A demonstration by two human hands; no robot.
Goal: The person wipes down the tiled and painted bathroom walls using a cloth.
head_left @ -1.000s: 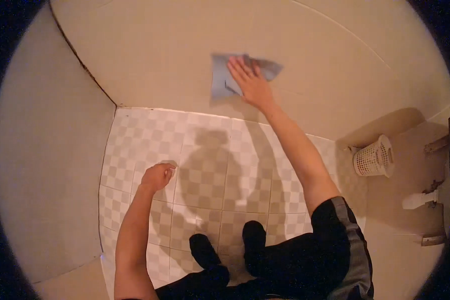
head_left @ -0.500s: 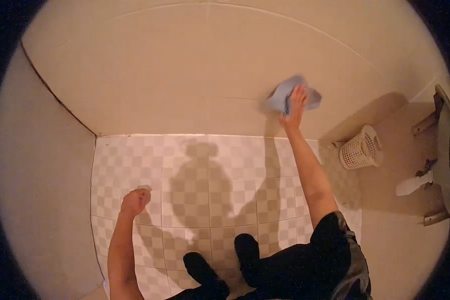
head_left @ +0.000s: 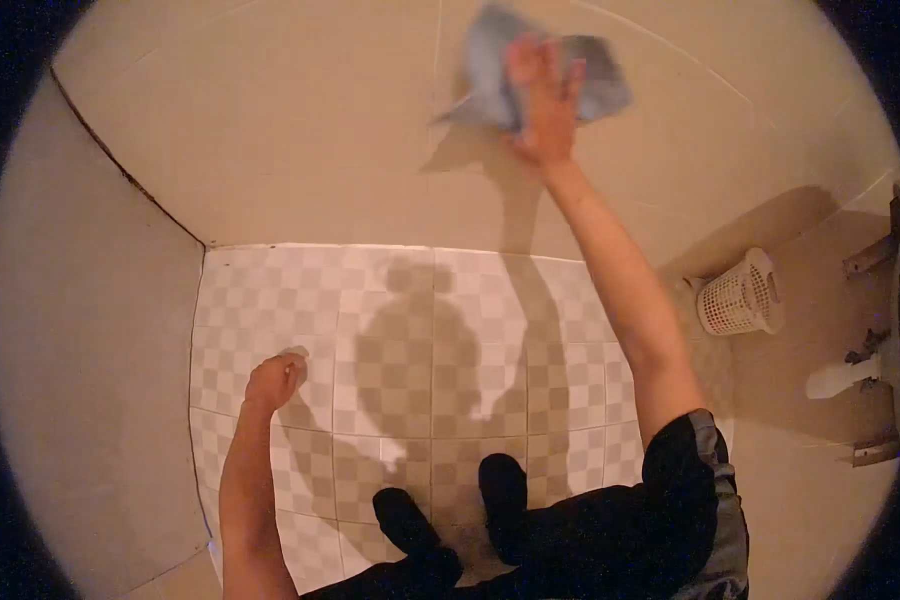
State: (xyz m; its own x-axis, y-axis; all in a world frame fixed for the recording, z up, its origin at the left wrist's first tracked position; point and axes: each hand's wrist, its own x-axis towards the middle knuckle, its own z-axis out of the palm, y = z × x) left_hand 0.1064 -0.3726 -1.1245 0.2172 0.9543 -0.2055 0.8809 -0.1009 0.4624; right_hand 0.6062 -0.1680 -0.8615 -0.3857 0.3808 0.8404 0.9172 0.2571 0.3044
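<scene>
Head view: a tiled floor and pale walls, seen from above, with both of the person's arms reaching forward.
Right hand [head_left: 547,110]: fingers apart and laid flat over the cloth, pressing rather than gripping; its outline is slightly blurred.
Cloth [head_left: 487,75]: grey-blue, spread beneath the right hand against the beige wall [head_left: 270,150], well above the floor edge; it shows on both sides of the fingers, with a darker patch at the right and a pointed corner at the lower left.
Left hand [head_left: 275,382]: fingers curled in together, nothing visible in the grasp, held over the left part of the floor, well apart from the cloth.
Floor [head_left: 270,300]: light tiles in a checked pattern, bearing the person's shadow [head_left: 420,350] in the middle.
Feet [head_left: 503,485]: dark-covered, side by side near the bottom.
Clothing [head_left: 610,520]: black, with a grey stripe along the right sleeve.
Left side: a greyer wall [head_left: 90,300] meets the beige one along a dark seam [head_left: 130,180].
Right side: a white perforated basket [head_left: 735,300] stands tilted in view near the far corner; beyond it, a white fitting [head_left: 840,380] sits close to dark-stained brackets [head_left: 875,455].
</scene>
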